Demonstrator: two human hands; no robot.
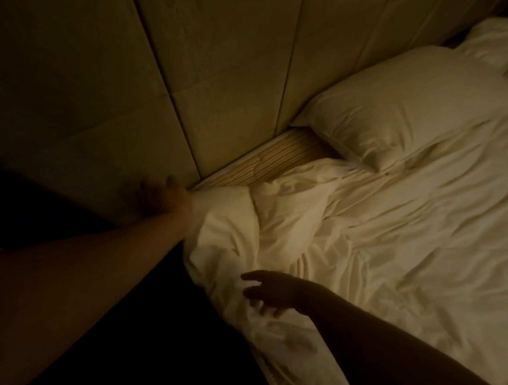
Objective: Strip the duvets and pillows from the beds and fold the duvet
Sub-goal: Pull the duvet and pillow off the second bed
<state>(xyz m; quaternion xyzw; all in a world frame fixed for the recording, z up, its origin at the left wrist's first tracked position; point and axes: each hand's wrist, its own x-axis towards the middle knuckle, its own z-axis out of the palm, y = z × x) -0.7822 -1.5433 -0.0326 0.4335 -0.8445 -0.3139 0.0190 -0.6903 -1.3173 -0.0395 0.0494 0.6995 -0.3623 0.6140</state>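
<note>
The room is dim. A crumpled white duvet (378, 229) covers the bed, bunched up at its near left corner. A white pillow (400, 112) lies at the bed's head against the padded headboard, and a second white pillow (499, 43) shows at the far right. My left hand (163, 198) is at the duvet's top corner beside the headboard, blurred, with its fingers seeming to hold the cloth. My right hand (270, 291) hovers over the duvet's left edge with its fingers spread and loose, holding nothing.
A padded panelled headboard (195, 69) fills the upper left. A strip of striped mattress (294, 153) is bared between the pillow and the duvet. The floor beside the bed, lower left, is dark.
</note>
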